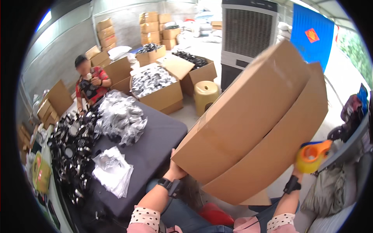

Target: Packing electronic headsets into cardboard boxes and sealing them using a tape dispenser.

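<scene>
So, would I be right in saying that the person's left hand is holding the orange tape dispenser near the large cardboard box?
Wrong hand: the head view shows the right hand holding the orange tape dispenser near the large cardboard box.

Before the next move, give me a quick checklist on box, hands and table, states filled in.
1. Left hand on the box: ok, at its near left corner.
2. Right hand gripping the tape dispenser: cannot tell; hand and dispenser overlap, fingers hidden.
3. Box level: not ok, it is tilted.
4. Flap tucked in: not ok, it sticks out at the box's near lower edge.
5. Table free of loose items: not ok, it bears black parts, a bagged heap and white sheets.
6. Co-worker away from the box: ok, at the table's far side.
</scene>
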`<state>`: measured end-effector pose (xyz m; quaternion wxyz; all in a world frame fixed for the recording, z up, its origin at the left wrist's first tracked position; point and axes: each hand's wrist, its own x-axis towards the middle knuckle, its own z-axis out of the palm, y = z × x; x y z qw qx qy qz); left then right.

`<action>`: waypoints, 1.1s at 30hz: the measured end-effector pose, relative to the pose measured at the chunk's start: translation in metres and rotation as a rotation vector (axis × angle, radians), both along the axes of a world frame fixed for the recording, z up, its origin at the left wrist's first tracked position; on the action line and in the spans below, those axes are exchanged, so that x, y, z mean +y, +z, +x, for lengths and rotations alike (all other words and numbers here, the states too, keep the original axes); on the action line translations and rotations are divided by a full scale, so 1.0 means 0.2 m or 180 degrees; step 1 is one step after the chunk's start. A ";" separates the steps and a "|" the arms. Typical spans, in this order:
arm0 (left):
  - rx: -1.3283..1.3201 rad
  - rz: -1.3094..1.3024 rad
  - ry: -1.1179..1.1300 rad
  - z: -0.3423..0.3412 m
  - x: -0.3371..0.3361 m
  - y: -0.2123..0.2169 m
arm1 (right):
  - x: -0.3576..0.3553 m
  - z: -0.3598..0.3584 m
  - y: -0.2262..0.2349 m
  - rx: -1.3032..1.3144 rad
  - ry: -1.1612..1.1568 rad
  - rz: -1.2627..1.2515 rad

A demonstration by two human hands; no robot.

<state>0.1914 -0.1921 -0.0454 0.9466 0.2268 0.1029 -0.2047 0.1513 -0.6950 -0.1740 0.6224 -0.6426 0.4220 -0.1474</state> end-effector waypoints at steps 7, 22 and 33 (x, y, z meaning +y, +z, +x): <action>0.0630 0.2521 -0.0730 0.10 -0.23 -0.03 | -0.06 -0.38 -0.35 0.0782 -0.0592 0.0656; -0.2354 0.4834 0.0732 0.77 -1.00 0.01 | -0.21 -0.11 0.64 -0.2236 0.0871 0.0009; -0.0457 0.5286 -0.0530 1.72 -1.11 0.03 | 0.02 -0.14 0.67 -0.1217 0.1543 -0.0598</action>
